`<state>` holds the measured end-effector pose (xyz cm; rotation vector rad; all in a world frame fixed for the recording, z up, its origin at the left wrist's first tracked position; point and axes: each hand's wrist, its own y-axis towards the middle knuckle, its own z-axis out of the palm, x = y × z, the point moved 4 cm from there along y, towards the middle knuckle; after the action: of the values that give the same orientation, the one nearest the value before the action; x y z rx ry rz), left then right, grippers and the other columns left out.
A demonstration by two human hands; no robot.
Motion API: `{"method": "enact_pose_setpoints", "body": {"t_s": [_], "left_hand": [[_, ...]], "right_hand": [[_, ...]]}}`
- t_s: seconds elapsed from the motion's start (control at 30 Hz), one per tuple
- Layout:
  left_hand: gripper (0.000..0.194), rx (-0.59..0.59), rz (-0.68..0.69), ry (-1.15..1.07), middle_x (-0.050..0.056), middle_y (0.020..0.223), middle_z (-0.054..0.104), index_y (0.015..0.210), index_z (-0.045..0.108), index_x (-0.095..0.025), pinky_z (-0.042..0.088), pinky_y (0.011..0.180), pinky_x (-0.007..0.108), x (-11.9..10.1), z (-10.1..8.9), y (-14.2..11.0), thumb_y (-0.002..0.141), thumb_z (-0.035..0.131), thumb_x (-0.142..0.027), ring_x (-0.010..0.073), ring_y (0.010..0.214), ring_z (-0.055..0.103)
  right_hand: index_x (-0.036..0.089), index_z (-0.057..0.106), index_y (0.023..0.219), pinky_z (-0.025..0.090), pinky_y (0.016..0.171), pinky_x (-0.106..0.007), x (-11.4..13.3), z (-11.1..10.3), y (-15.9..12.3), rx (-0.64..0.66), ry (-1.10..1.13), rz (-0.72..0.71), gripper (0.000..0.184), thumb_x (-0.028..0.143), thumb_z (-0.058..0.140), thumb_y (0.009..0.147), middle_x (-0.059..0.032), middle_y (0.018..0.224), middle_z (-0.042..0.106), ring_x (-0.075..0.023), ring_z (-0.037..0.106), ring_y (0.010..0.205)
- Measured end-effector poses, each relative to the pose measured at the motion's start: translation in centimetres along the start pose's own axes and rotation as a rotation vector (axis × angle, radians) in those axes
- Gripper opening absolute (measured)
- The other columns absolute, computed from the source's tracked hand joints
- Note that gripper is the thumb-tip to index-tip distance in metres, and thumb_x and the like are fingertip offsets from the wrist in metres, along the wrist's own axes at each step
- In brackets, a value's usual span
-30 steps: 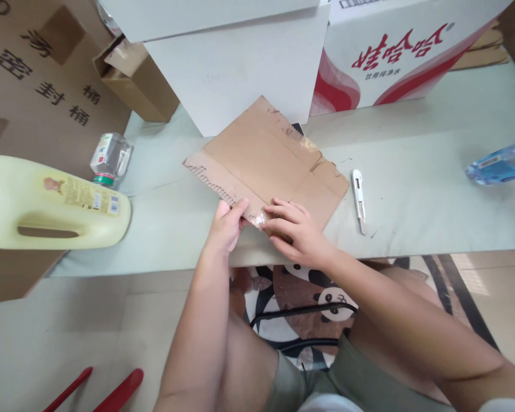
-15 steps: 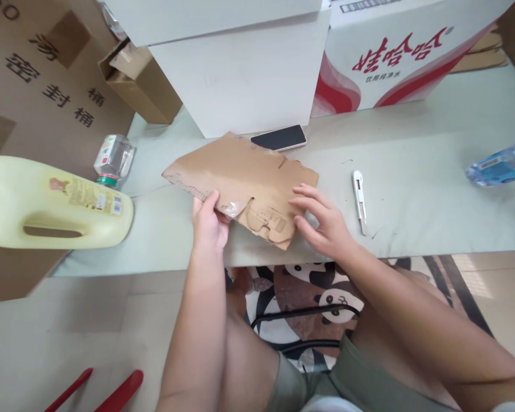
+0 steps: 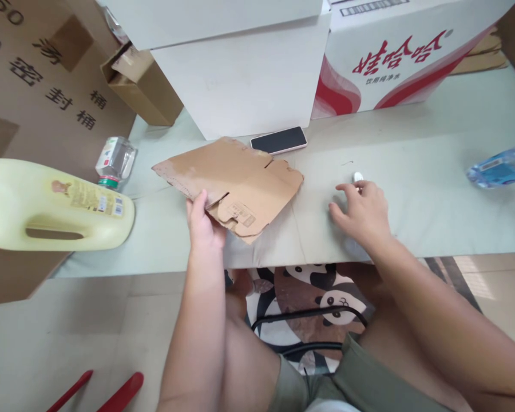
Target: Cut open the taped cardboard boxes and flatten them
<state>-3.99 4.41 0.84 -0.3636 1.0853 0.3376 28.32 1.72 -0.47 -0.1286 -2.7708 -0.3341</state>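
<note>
A torn, flat piece of brown cardboard (image 3: 244, 183) with slits and a printed stamp is tilted over the table. My left hand (image 3: 205, 224) grips its near left edge, thumb on top and the fingers underneath. To the right, my right hand (image 3: 363, 212) is over a white box cutter (image 3: 357, 177), with thumb and fingers apart. Only the cutter's far end shows; the rest is hidden beneath the hand. Whether the hand touches the cutter I cannot tell. A phone (image 3: 278, 141) lies just behind the cardboard.
White boxes (image 3: 249, 86) and a red-and-white carton (image 3: 381, 68) line the back. On the left are a yellow jug (image 3: 8, 200), a small clear bottle (image 3: 115, 160) and a brown box (image 3: 154, 94). A blue bottle (image 3: 502, 166) lies at right. The table's front edge runs near my knees.
My right hand has left the cardboard and moved right, over the box cutter. The cardboard has shifted slightly left and turned in my left hand.
</note>
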Motion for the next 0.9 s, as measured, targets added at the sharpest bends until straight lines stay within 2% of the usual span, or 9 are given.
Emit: {"method": "enact_pose_setpoints", "body": {"t_s": [0.1,0.23,0.4,0.5,0.63,0.77,0.9], "left_hand": [[0.036,-0.077,-0.004,-0.038,0.003,0.106,0.072,0.099,0.063,-0.027,0.056,0.096,0.037,0.2,-0.2,-0.2,0.065,0.074,-0.02,0.0222,0.106,0.069],[0.041,-0.038,-0.069,-0.05,-0.001,0.093,0.07,0.093,0.062,-0.026,0.057,0.086,0.033,0.3,0.5,-0.7,0.057,0.073,-0.01,0.0178,0.089,0.068],[0.053,0.028,-0.131,0.006,-0.001,0.091,0.071,0.101,0.062,-0.028,0.057,0.082,0.031,0.3,1.3,-1.3,0.054,0.076,-0.009,0.0181,0.088,0.068],[0.056,0.024,-0.099,0.002,-0.002,0.086,0.07,0.104,0.063,-0.027,0.057,0.086,0.033,0.0,1.5,-1.5,0.053,0.075,-0.008,0.019,0.09,0.068],[0.051,0.021,-0.075,-0.004,-0.002,0.086,0.071,0.102,0.064,-0.027,0.056,0.091,0.036,-0.5,1.5,-1.6,0.054,0.072,-0.01,0.02,0.092,0.069],[0.045,0.025,-0.087,0.0,0.0,0.089,0.073,0.1,0.065,-0.025,0.056,0.092,0.036,-0.7,0.9,-1.6,0.056,0.07,-0.013,0.0216,0.095,0.071],[0.044,0.065,-0.162,-0.015,0.003,0.094,0.075,0.1,0.066,-0.022,0.055,0.095,0.038,-0.7,0.5,-1.7,0.056,0.069,-0.017,0.0248,0.104,0.071]], "right_hand": [[0.016,0.068,0.122,0.046,0.092,-0.053,-0.9,-0.3,0.1,0.046,-0.065,0.048,0.045,0.037,0.056,0.084,-0.0191,0.115,0.052,-0.0382,0.053,0.11],[0.015,0.065,0.127,0.049,0.09,-0.049,-1.3,-0.7,0.4,0.107,-0.061,0.082,0.046,0.031,0.055,0.086,-0.0192,0.118,0.05,-0.0357,0.055,0.108],[0.019,0.062,0.132,0.051,0.075,-0.043,-1.1,-0.9,0.6,0.198,-0.042,0.13,0.05,0.02,0.052,0.083,-0.0172,0.12,0.05,-0.024,0.058,0.078],[0.022,0.062,0.132,0.05,0.073,-0.041,-0.9,-0.9,0.7,0.176,-0.004,0.124,0.053,0.016,0.05,0.081,-0.0154,0.12,0.051,-0.0216,0.057,0.073],[0.022,0.065,0.126,0.051,0.072,-0.042,-0.9,-0.4,0.8,0.111,0.059,0.1,0.052,0.015,0.052,0.077,-0.0151,0.116,0.055,-0.0232,0.059,0.073],[0.022,0.063,0.12,0.054,0.074,-0.042,-0.8,-0.3,0.9,-0.001,0.328,0.058,0.048,0.019,0.055,0.073,-0.0122,0.112,0.064,-0.0221,0.061,0.075],[0.024,0.058,0.119,0.055,0.071,-0.039,-0.7,-0.7,1.0,-0.008,0.497,0.091,0.044,0.022,0.055,0.075,-0.0109,0.115,0.071,-0.0194,0.062,0.073]]}}
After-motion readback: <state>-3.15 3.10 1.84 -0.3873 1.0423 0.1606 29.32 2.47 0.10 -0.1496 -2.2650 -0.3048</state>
